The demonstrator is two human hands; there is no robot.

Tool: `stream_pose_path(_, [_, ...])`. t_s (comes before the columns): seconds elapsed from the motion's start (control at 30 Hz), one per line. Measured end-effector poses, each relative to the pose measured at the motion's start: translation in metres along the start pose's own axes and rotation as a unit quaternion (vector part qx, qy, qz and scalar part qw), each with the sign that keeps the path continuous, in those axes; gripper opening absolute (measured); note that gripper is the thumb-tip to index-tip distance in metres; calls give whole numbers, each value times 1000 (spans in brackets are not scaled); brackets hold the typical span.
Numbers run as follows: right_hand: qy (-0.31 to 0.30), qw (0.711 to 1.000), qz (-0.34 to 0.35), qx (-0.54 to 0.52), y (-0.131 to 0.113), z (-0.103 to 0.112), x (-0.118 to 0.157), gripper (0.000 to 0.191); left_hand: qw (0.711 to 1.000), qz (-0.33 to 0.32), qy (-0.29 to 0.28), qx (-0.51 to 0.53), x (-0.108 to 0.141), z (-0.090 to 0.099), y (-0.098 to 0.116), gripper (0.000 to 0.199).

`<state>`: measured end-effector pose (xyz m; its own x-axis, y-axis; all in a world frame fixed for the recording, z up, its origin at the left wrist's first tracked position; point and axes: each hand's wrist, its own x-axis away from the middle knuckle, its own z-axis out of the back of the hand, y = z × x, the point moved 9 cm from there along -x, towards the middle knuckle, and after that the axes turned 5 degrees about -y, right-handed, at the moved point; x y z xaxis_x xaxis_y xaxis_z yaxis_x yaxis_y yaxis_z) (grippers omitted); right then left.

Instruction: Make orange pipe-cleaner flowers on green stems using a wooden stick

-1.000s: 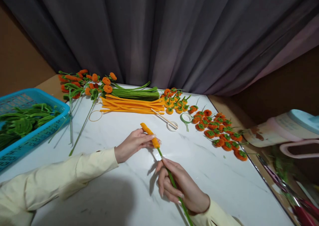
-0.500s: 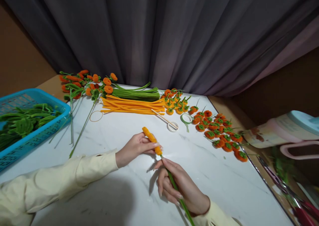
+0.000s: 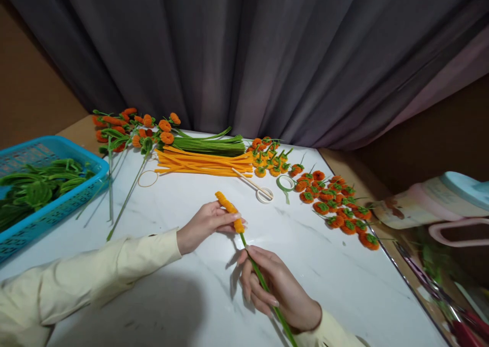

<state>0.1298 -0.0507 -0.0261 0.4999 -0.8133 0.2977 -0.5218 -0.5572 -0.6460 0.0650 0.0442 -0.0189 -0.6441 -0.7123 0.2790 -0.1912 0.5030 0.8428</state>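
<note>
My left hand [image 3: 204, 224] pinches a coiled orange-yellow pipe cleaner piece [image 3: 225, 203] between thumb and fingers. It tilts up to the left over the table. From its lower end runs a green pipe cleaner [image 3: 256, 270], which passes through the fingers of my right hand [image 3: 284, 288]. The thumb and index finger there close on the green strand a little below the coil. Behind my hands lies a bundle of straight yellow-orange pipe cleaners [image 3: 202, 162], with a bundle of green pipe cleaners [image 3: 210, 145] beyond it.
A blue basket [image 3: 91, 184] of green leaves stands at left. Orange flowers on stems [image 3: 166, 137] lie behind it. A wooden stick crosses a white tape ring [image 3: 261, 199], beside a green tape roll [image 3: 280, 185]. Orange flower heads [image 3: 336, 219] and a tumbler [image 3: 424, 199] are at right.
My left hand and the yellow coil have shifted slightly up and left. More of the green pipe cleaner shows between the coil and my right fingers.
</note>
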Motion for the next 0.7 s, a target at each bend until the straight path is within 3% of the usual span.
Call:
stream_pose_path(0.37, [-1,1000,6,-1,0,-1,0,30,997,23,-60,-44,5,-13,-15,31])
stream_pose_path(0.57, [-1,1000,1,-3,0,-1,0,30,1000,5,2,4,3,0,-4,34])
stream_pose_path(0.7, [0,1000,0,-1,1,0,1,30,1000,6,1,10,1,1,-1,35])
